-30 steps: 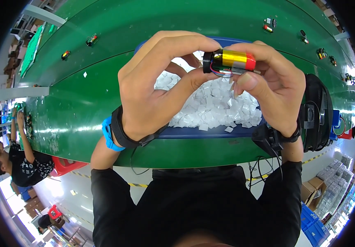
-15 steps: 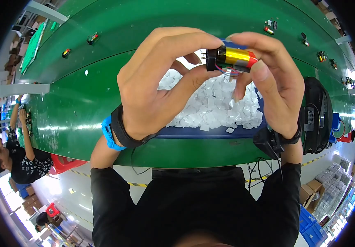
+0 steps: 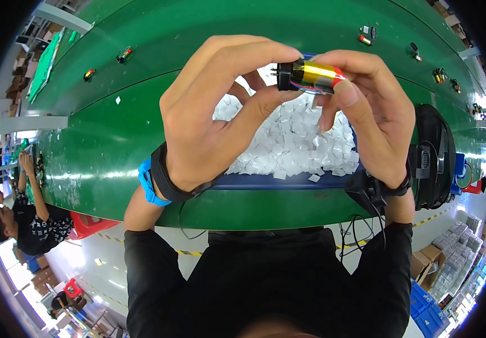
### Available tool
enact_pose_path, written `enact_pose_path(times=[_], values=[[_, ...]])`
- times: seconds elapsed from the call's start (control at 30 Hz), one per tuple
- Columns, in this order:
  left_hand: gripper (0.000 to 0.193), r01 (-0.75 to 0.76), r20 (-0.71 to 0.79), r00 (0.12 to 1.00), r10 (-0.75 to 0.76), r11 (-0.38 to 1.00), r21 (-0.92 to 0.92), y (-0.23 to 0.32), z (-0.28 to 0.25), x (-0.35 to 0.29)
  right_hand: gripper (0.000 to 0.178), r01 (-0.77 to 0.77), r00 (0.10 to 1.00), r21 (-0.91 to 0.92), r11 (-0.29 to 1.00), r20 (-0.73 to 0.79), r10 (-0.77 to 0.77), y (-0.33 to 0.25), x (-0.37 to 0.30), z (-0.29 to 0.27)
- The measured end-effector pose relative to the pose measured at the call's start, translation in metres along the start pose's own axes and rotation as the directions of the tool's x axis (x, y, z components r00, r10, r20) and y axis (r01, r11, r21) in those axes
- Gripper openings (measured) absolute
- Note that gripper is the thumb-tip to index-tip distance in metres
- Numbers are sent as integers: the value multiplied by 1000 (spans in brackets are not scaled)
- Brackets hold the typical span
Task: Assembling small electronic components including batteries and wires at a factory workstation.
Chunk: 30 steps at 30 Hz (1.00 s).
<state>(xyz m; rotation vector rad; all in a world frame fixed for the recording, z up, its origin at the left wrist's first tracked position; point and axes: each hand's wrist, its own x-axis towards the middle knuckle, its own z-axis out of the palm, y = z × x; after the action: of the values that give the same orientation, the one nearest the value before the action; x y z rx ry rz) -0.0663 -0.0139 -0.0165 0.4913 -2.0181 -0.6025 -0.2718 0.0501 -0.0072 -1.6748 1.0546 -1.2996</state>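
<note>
Above a blue tray (image 3: 299, 182) of small white squares (image 3: 288, 141), both hands hold a small cylindrical battery (image 3: 317, 73) lying sideways. It has a shiny gold wrap, a red right end, thin red and blue wires along its lower side, and a black end cap with pins to the left. My left hand (image 3: 214, 107) pinches the black cap between thumb and forefinger. The red end sits between the thumb and forefinger of my right hand (image 3: 375, 107). My other right fingers curl below it, over the squares.
Similar battery assemblies (image 3: 123, 54) lie scattered on the green table (image 3: 102, 135), more of them at the far right (image 3: 440, 76). A black bag (image 3: 434, 158) stands beside my right wrist. Cables (image 3: 361, 231) hang at the near edge. A co-worker (image 3: 29, 219) sits at the left.
The battery has turned slightly about its length, so the wires lie closer along its lower side. It has shifted a little left and up, and my right thumb has slid with it.
</note>
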Motion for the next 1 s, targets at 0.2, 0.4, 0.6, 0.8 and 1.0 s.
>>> enact_pose_path(times=[0.2, 0.4, 0.6, 0.8, 1.0], values=[[40, 43, -5, 999, -43, 999, -16, 2, 2, 0, 27, -19, 999, -29, 999, -35, 18, -3, -1, 3], [39, -29, 14, 999, 29, 1000, 3, 0, 2, 3, 25, -35, 999, -75, 997, -17, 33, -4, -2, 1], [35, -10, 38, 999, 8, 997, 70, 2, 2, 2, 23, -94, 995, -4, 996, -18, 94, -9, -3, 3], [35, -38, 25, 999, 36, 993, 110, 3, 6, 0, 22, -91, 996, 20, 996, -6, 91, -4, -3, 3], [34, -50, 5, 999, 50, 989, 139, 1, 8, -2, 22, -86, 996, -23, 996, 27, 87, -4, -4, 0]])
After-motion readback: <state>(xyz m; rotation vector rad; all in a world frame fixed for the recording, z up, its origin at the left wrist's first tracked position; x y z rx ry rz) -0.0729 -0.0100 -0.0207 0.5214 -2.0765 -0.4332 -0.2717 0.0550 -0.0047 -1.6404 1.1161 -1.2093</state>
